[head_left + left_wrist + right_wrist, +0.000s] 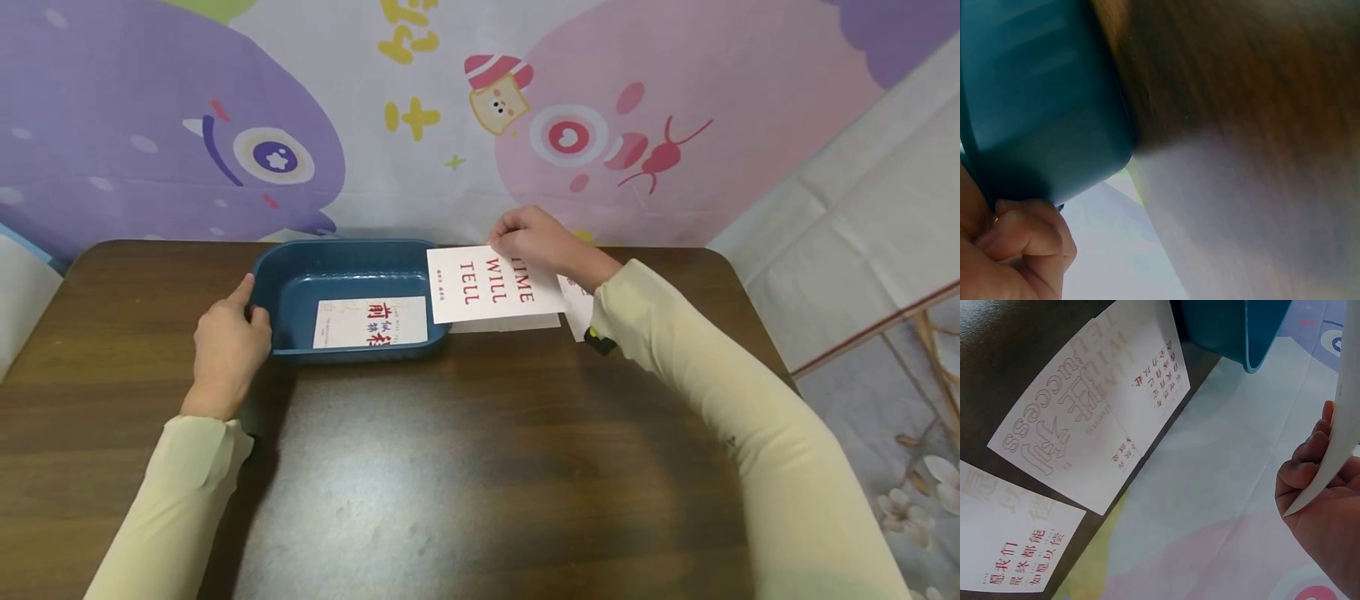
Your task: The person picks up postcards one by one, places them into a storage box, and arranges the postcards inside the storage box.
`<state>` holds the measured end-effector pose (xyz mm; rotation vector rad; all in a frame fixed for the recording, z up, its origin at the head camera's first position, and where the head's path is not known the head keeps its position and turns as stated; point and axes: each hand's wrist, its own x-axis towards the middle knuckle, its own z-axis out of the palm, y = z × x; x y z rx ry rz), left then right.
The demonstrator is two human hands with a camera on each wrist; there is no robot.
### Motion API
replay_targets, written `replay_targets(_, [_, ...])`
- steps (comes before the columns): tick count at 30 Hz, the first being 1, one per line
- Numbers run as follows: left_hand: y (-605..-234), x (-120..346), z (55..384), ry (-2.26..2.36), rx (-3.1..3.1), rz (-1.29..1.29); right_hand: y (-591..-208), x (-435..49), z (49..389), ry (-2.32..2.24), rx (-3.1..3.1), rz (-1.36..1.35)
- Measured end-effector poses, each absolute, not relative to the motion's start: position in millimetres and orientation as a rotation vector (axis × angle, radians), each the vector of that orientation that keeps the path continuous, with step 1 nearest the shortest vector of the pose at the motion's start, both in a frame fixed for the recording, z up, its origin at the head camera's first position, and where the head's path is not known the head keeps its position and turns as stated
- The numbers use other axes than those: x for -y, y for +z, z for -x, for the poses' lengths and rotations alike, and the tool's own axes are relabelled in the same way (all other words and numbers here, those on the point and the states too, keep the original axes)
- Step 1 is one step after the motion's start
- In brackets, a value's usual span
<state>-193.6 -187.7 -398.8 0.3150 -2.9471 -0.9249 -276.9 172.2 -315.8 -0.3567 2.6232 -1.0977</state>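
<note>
seen from my remote post: the right hand (536,237) pinches the held card (480,287) by its far long edge, in the air just right of the tray (285,337); in the head view its left end overlaps the tray's rim. the left hand (228,342) grips the tray's left end.

risks, as i judge them: the pinch takes only one edge, so the held card could swing or slip; it already bows in the right wrist view. carried left too low, it could snag on the rim, or land askew over the inner card (337,321). a dipping right sleeve (667,337) could drag the loose cards (1060,425) on the table (450,467), and a push by the left hand could slide the tray.

orientation: the long axis runs left to right, slightly tilted; the print faces me, turned sideways, its top to the right.
</note>
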Motion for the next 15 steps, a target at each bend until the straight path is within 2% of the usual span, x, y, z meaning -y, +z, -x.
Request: replay_targets(15, [-398.6, 186.7, 194.2, -0.911, 2.937, -0.309, -314.2, -161.5, 279.8, -1.076, -2.652, 0.352])
